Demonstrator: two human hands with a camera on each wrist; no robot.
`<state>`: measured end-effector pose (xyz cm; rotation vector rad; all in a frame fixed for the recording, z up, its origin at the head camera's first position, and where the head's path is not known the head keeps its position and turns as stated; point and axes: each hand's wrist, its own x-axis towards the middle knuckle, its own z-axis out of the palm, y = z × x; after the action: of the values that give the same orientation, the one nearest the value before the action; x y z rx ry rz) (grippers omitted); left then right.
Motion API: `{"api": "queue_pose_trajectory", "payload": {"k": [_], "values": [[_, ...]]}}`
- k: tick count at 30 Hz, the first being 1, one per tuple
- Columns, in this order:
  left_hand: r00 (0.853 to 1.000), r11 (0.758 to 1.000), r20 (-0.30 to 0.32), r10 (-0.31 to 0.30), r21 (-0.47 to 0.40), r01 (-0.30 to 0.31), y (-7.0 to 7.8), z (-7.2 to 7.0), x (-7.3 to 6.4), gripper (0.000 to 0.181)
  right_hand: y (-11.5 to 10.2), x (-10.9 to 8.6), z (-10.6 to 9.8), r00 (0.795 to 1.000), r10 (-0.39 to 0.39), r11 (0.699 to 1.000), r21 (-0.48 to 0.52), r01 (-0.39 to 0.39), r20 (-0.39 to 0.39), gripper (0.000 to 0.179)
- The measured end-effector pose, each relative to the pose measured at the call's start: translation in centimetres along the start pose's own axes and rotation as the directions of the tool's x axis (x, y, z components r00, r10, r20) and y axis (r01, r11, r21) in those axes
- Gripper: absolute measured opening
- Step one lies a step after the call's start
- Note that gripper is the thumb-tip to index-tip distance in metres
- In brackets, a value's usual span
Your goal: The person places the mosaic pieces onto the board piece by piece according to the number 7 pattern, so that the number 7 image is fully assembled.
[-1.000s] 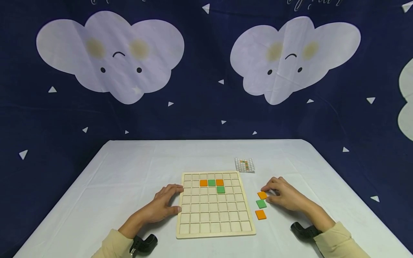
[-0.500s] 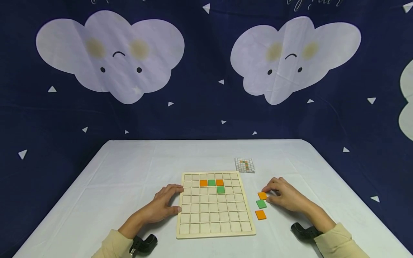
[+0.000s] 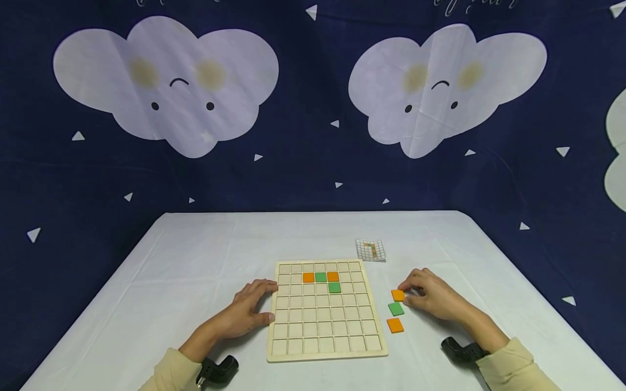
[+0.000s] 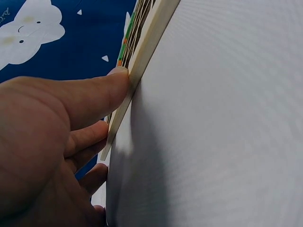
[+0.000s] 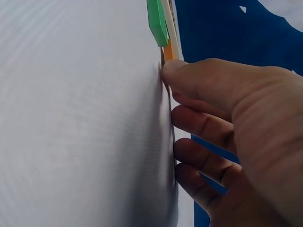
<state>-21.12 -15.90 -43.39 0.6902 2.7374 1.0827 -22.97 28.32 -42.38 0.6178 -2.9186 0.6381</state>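
Observation:
My right hand [image 3: 432, 294] pinches an orange square tile [image 3: 398, 295] at its right side, low over the white cloth. In the right wrist view the thumb covers part of this orange tile [image 5: 169, 50], just past a green tile [image 5: 157, 23]. My left hand [image 3: 248, 308] rests against the left edge of a wooden grid board [image 3: 319, 357], thumb and fingers spread and touching its rim. On the board lie orange and green tiles: a row of orange, green [image 3: 320, 277], orange, and one green tile [image 3: 335, 287] below the right-hand orange one.
Nearer me than the pinched tile lie a loose green tile [image 3: 396, 309] and another orange tile [image 3: 395, 325], right of the board. A small printed grid card [image 3: 370, 251] sits beyond the board's far right corner. A dark cloud-patterned curtain [image 3: 313, 179] hangs behind the table.
The orange tile at my right fingertips has shifted very slightly, and those fingertips with it. My left hand and the board keep their places.

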Motion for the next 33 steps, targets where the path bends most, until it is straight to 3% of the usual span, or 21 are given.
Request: {"api": "queue_pose_trajectory", "payload": {"k": [33], "values": [[1.000,1.000,0.004,0.011,0.000,-0.011,-0.2,0.0,0.0,0.056,-3.2,1.6,0.2,0.999,0.010,0.989,0.148,-0.005,-0.030,0.021]]}}
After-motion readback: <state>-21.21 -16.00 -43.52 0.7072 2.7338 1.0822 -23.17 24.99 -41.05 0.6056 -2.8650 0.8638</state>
